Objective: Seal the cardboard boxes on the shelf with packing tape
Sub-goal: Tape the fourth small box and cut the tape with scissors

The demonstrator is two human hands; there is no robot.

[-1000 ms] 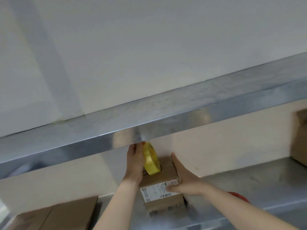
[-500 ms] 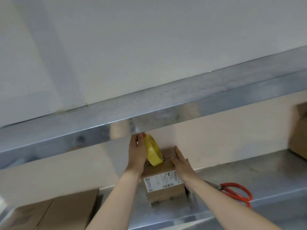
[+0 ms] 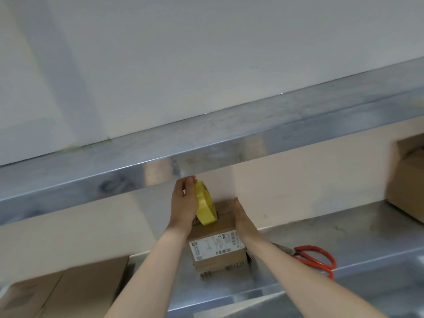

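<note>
Steel upper shelf [image 3: 206,143]: brushed, slanting across the whole view, white wall [image 3: 206,53] above.

Steel lower shelf [image 3: 358,228]: beneath, carrying every item below.

Left box [image 3: 68,288]: brown cardboard, bottom-left corner, cut off by the frame edge.

Right box [image 3: 408,187]: brown cardboard, far right edge, partly out of view.

Small box [image 3: 226,223]: brown cardboard, middle of the lower shelf, flanked by both hands.

Left hand [image 3: 183,207]: at the small box's far-left top corner, gripping the tape roll, fingertips close under the upper shelf's front lip.

Right hand [image 3: 243,221]: flat, fingers straight and together, laid along the small box's top right edge, holding nothing.

Tape roll [image 3: 205,210]: yellow, upright on edge, lower rim touching the top of the small box, pressed against the left palm, apart from the right hand.

Scissors [image 3: 314,258]: orange handles, flat on the lower shelf right of the small box, blades partly hidden behind the right forearm.

Label [image 3: 215,245]: white, printed, on the small box's near face.
</note>
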